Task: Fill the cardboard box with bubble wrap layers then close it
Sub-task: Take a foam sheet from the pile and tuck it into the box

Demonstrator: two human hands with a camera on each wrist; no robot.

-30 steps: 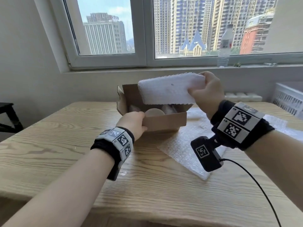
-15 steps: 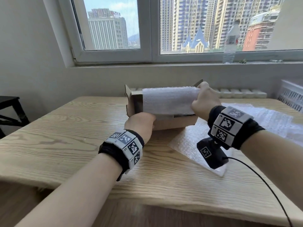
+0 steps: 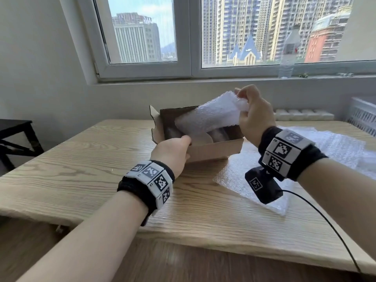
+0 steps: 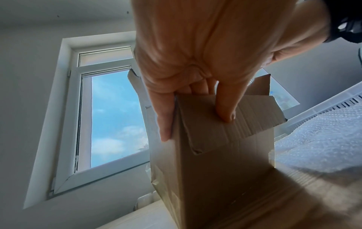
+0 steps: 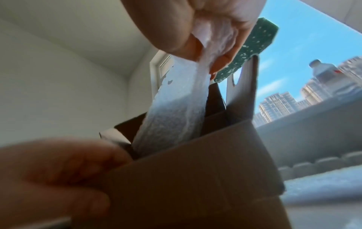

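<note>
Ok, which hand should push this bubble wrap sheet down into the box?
Right. The right hand already pinches the bubble wrap sheet, whose lower end dips into the cardboard box. The left hand grips the box's near wall, steadying it.

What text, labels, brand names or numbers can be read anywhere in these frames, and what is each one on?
No readable words, brands or numbers.
Wristbands: black-and-white square marker patterns; the tiny characters beside them are too small to read.
Right wrist camera: one such marker, no words.
Water bottle on the sill: label blurred.
Cardboard box: no print visible.
</note>
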